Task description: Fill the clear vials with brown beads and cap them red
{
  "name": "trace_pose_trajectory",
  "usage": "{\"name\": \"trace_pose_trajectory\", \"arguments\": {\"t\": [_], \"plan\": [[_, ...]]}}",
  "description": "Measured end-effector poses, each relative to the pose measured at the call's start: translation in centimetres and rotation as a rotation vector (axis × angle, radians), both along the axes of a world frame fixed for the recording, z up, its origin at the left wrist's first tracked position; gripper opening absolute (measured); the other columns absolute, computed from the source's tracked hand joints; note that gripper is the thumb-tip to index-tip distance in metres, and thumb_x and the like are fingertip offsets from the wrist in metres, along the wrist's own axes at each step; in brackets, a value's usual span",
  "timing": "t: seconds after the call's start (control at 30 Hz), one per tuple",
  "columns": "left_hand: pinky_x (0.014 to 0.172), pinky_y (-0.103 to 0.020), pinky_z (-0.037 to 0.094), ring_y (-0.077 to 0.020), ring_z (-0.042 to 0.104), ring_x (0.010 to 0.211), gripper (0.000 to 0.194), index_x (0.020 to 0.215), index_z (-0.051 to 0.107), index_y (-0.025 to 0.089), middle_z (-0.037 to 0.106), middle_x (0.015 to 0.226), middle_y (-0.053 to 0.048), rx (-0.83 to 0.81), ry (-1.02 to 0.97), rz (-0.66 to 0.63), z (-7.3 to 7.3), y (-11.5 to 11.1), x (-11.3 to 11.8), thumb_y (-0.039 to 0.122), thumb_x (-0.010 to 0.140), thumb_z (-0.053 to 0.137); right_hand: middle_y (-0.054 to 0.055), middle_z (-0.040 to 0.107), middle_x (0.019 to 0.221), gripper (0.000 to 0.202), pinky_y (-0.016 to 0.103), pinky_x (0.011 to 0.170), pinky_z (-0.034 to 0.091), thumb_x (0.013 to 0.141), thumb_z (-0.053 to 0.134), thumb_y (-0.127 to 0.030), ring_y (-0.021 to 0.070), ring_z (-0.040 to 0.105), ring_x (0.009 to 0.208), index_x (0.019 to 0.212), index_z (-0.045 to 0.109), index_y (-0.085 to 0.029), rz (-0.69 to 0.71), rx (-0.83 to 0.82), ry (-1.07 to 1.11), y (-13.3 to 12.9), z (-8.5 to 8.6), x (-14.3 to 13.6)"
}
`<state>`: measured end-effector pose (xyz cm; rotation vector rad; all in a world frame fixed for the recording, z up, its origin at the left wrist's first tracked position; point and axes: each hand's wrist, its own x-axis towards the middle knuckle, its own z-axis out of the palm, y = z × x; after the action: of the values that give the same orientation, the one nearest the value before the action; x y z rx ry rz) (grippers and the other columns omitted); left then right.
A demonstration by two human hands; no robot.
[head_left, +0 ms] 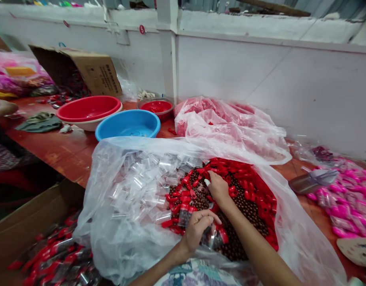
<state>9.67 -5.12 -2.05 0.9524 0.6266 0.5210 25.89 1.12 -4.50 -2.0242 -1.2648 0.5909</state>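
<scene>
A large translucent plastic bag (123,234) lies spread open before me. It holds clear plastic cups (138,180), red plastic pieces (245,171) and many small brown beads (251,210). My right hand (218,188) reaches into the middle of the pile, its fingertips closed at a small red plastic piece; something white covers one fingertip. Nearer to me, my left hand (197,228) is curled with its fingers closed, and what they hold is hidden. Just by it lie clear containers with red ends (223,235), partly covered by the hand.
Behind the bag stand a blue basin (128,125), a red basin (89,108) and a pink-filled bag (227,119). A carton (31,222) of red-ended containers sits lower left. Pink packets (349,198) lie right. At far left, another person's hand (4,108) shows.
</scene>
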Motion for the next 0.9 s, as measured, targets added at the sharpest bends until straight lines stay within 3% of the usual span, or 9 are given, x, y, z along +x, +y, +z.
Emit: {"name": "trace_pose_trajectory", "arguments": {"t": [0.1, 0.2, 0.4, 0.5, 0.6, 0.73, 0.9], "plan": [[0.039, -0.018, 0.033, -0.0072, 0.043, 0.039, 0.032, 0.083, 0.063, 0.009, 0.052, 0.052, 0.001, 0.014, -0.017, 0.084, 0.1, 0.7, -0.4, 0.037, 0.083, 0.046, 0.01, 0.061, 0.115, 0.04, 0.039, 0.093, 0.039, 0.082, 0.053, -0.03, 0.0247, 0.054, 0.108, 0.12, 0.053, -0.018, 0.017, 0.036, 0.172, -0.9, 0.7, 0.2], [0.039, -0.018, 0.034, -0.0078, 0.044, 0.04, 0.04, 0.086, 0.06, 0.01, 0.052, 0.053, 0.001, 0.0, -0.025, 0.172, 0.2, 1.4, -0.3, 0.044, 0.087, 0.039, 0.008, 0.067, 0.101, 0.04, 0.035, 0.076, 0.05, 0.084, 0.049, -0.039, 0.0224, 0.063, 0.09, 0.117, 0.055, -0.017, 0.071, 0.044, 0.372, -3.3, 2.1, 0.5], [0.039, -0.018, 0.035, -0.0082, 0.043, 0.039, 0.058, 0.104, 0.055, 0.011, 0.053, 0.054, 0.001, -0.094, -0.049, 0.204, 0.2, 1.4, 1.0, 0.059, 0.086, 0.029, 0.003, 0.068, 0.083, 0.044, 0.028, 0.057, 0.051, 0.074, 0.066, -0.041, 0.016, 0.064, 0.065, 0.112, 0.058, -0.021, 0.063, 0.077, 0.88, -9.3, 3.9, 0.0], [0.036, -0.018, 0.034, -0.0089, 0.042, 0.038, 0.066, 0.116, 0.05, 0.013, 0.053, 0.053, 0.002, -0.124, -0.026, 0.168, 0.0, 1.0, 1.6, 0.065, 0.083, 0.026, 0.005, 0.067, 0.102, 0.035, 0.034, 0.078, 0.051, 0.077, 0.062, -0.031, 0.0195, 0.063, 0.088, 0.112, 0.061, -0.025, 0.076, 0.171, 0.649, -11.3, 3.7, -0.8], [0.037, -0.019, 0.035, -0.0094, 0.044, 0.039, 0.069, 0.121, 0.049, 0.015, 0.053, 0.052, 0.002, -0.119, 0.021, 0.132, -0.4, 0.5, 1.9, 0.067, 0.083, 0.025, 0.005, 0.055, 0.125, 0.04, 0.041, 0.1, 0.037, 0.085, 0.048, -0.021, 0.0217, 0.049, 0.116, 0.124, 0.053, -0.027, 0.193, 0.273, 0.268, -12.6, 3.3, -1.5], [0.04, -0.021, 0.038, -0.0104, 0.046, 0.041, 0.068, 0.121, 0.05, 0.018, 0.056, 0.054, 0.001, -0.107, 0.068, 0.112, -0.7, 0.3, 2.0, 0.068, 0.082, 0.026, 0.009, 0.045, 0.135, 0.052, 0.043, 0.104, 0.033, 0.086, 0.044, -0.018, 0.0219, 0.04, 0.125, 0.137, 0.036, -0.024, 0.332, 0.268, -0.034, -13.7, 3.3, -2.0], [0.059, -0.027, 0.047, -0.0163, 0.06, 0.066, 0.065, 0.116, 0.056, 0.018, 0.067, 0.081, -0.005, -0.107, 0.07, 0.127, -0.5, 0.3, 2.1, 0.067, 0.081, 0.032, 0.008, 0.046, 0.135, 0.046, 0.043, 0.102, 0.036, 0.09, 0.041, -0.019, 0.0209, 0.041, 0.124, 0.135, 0.038, -0.025, 0.417, 0.278, -0.132, -14.6, 3.3, -2.1]]}}
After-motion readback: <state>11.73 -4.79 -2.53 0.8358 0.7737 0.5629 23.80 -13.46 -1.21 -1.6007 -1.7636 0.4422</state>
